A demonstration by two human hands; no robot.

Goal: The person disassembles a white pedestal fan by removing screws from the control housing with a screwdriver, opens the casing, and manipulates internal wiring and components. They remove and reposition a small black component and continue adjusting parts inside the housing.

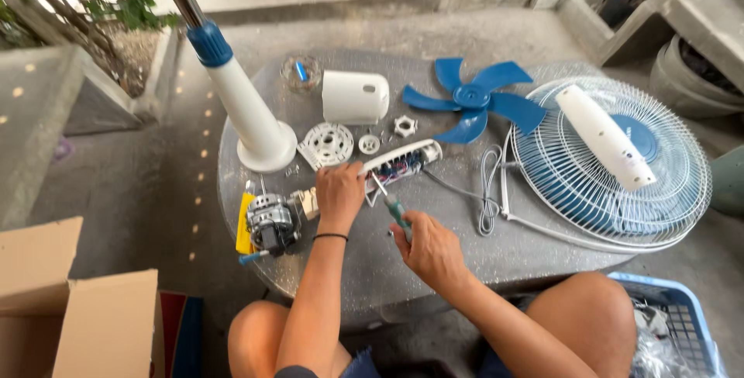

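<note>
A white fan control housing (403, 160) with wires inside lies on the round grey table (434, 254). My left hand (339, 194) grips its near end. My right hand (428, 250) holds a green-handled screwdriver (395, 209), its tip pointing up into the housing. Just left of my left hand sits the grey fan motor (271, 224) on a yellow piece. A grey cord (487, 188) runs from the housing toward the right.
On the table: a white and blue fan pole base (244, 110), white motor cover (355, 96), round white parts (326, 145), blue blade (474, 100), wire grilles (612, 165) bearing a white tube. A cardboard box (74, 316) stands left, a blue basket (674, 324) right.
</note>
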